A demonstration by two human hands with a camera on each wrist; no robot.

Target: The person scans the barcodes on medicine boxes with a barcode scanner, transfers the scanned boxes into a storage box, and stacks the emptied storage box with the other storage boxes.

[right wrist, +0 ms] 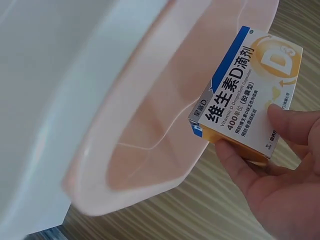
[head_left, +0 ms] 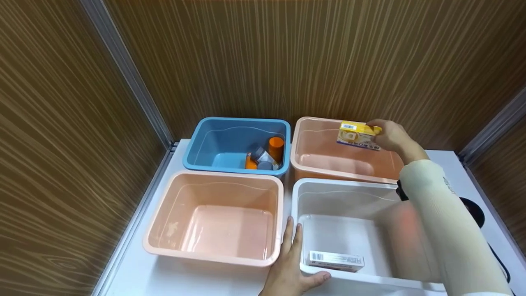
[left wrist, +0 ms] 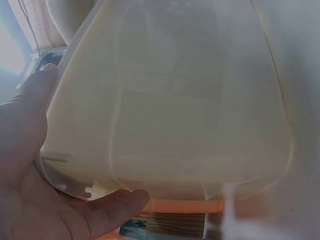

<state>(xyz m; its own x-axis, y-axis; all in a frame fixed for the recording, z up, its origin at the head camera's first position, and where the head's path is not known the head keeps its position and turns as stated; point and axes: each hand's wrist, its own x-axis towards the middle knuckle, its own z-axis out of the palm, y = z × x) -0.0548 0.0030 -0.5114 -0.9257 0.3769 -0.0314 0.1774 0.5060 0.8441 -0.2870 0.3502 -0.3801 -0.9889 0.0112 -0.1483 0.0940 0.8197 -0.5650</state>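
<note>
My right hand point(head_left: 392, 136) pinches a yellow and white vitamin D box point(head_left: 356, 135) by one end, thumb on one side. The box is held over the far right pink bin point(head_left: 333, 164), its printed face showing clearly in the right wrist view. With fingers spread and fairly straight, my left hand point(head_left: 287, 269) rests at the near left corner of the white bin point(head_left: 349, 185), the thumb along its front rim. Inside that bin, by the front wall, lies a small white box point(head_left: 336, 261). The left wrist view shows the thumb and a finger spread about the bin's corner.
A blue bin point(head_left: 236, 119) at the back left holds several bottles, including an orange one point(head_left: 276, 148). Another pink bin point(head_left: 230, 226) stands at the front left. Wood-grain panels point(head_left: 263, 61) enclose the white table point(head_left: 164, 271). A black round object point(head_left: 473, 211) sits at the right, partly behind the sleeve.
</note>
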